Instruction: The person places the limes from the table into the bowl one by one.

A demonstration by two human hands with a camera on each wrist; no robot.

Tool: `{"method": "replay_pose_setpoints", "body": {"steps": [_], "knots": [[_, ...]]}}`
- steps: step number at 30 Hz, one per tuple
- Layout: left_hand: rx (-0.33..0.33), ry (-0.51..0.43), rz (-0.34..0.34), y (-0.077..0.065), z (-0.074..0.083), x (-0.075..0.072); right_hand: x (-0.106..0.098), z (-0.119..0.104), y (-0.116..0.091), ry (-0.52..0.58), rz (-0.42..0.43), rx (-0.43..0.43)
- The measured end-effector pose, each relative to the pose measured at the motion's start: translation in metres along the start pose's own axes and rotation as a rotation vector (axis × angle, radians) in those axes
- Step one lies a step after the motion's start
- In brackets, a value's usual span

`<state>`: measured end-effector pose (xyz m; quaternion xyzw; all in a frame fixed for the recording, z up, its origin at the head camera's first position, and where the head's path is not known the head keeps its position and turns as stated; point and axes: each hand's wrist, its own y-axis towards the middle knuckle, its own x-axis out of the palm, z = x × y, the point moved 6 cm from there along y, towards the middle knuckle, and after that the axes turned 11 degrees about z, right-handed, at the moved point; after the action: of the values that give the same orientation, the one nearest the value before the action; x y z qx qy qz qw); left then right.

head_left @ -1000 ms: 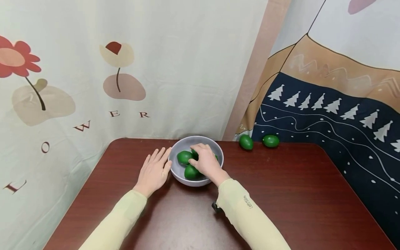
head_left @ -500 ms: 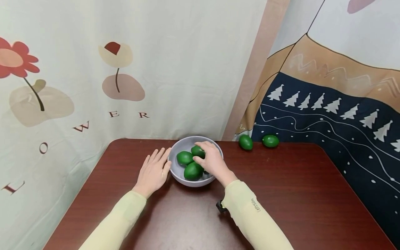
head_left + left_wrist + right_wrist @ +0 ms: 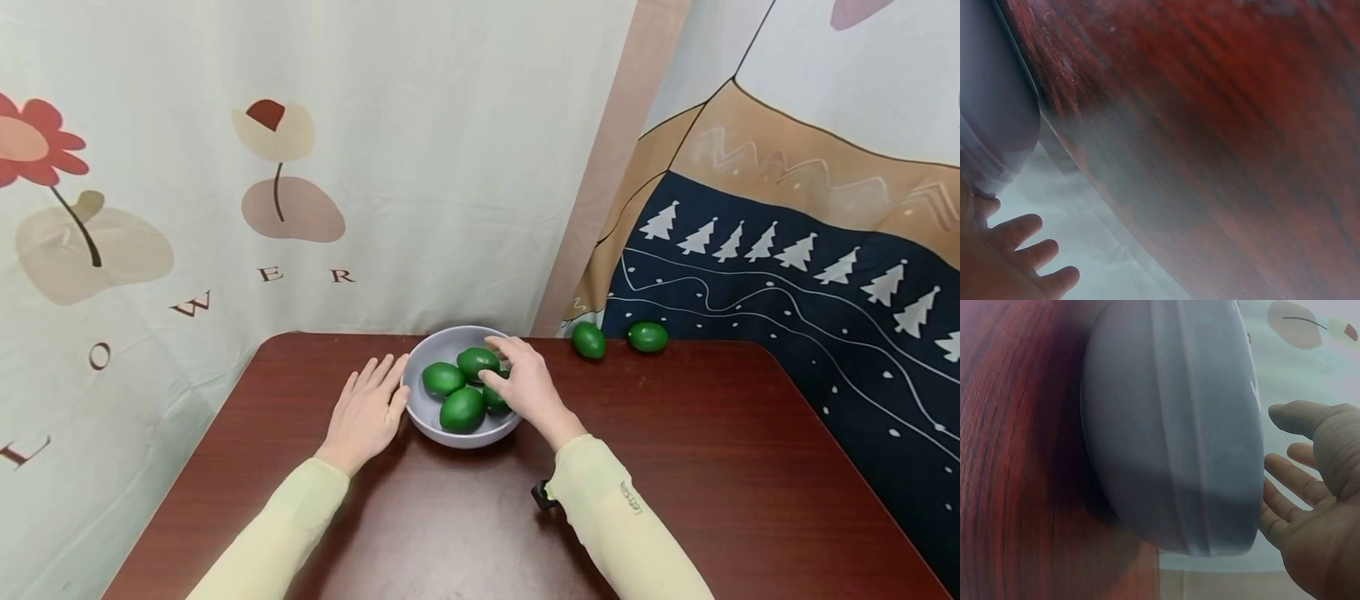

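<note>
A grey-lilac bowl (image 3: 427, 421) stands near the table's far edge, holding several green limes (image 3: 462, 410). My left hand (image 3: 366, 415) lies along the bowl's left side with its fingers straight, the fingertips and thumb right at the rim. In the left wrist view, those fingers (image 3: 1019, 231) show beside the bowl wall (image 3: 997, 81). My right hand (image 3: 528, 385) hovers over the bowl's right rim, fingers and thumb spread apart and holding nothing. It partly covers the rightmost lime (image 3: 495, 400). The right wrist view shows the right hand (image 3: 1316, 487) beyond the rim of the bowl (image 3: 1166, 425).
Two more limes sit right of the bowl at the back: one lime (image 3: 588, 341) nearer it, another lime (image 3: 648, 337) further right. The dark red wooden table (image 3: 465, 517) ends at a printed curtain (image 3: 450, 167) behind and a dark-patterned cloth (image 3: 825, 350) at the right.
My right hand has drawn back to the right, from over the middle of the bowl to its right rim, uncovering more of the limes. The left hand stays at the bowl's left side.
</note>
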<state>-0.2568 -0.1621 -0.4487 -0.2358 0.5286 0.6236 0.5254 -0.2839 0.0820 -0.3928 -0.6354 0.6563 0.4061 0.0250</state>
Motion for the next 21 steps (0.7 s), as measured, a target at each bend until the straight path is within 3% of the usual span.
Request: {"method": "replay_pose_setpoints", "body": {"steps": [21], "knots": [[-0.006, -0.008, -0.004, 0.001, 0.000, 0.000, -0.034, 0.024, -0.002, 0.035, 0.098, 0.028]]}}
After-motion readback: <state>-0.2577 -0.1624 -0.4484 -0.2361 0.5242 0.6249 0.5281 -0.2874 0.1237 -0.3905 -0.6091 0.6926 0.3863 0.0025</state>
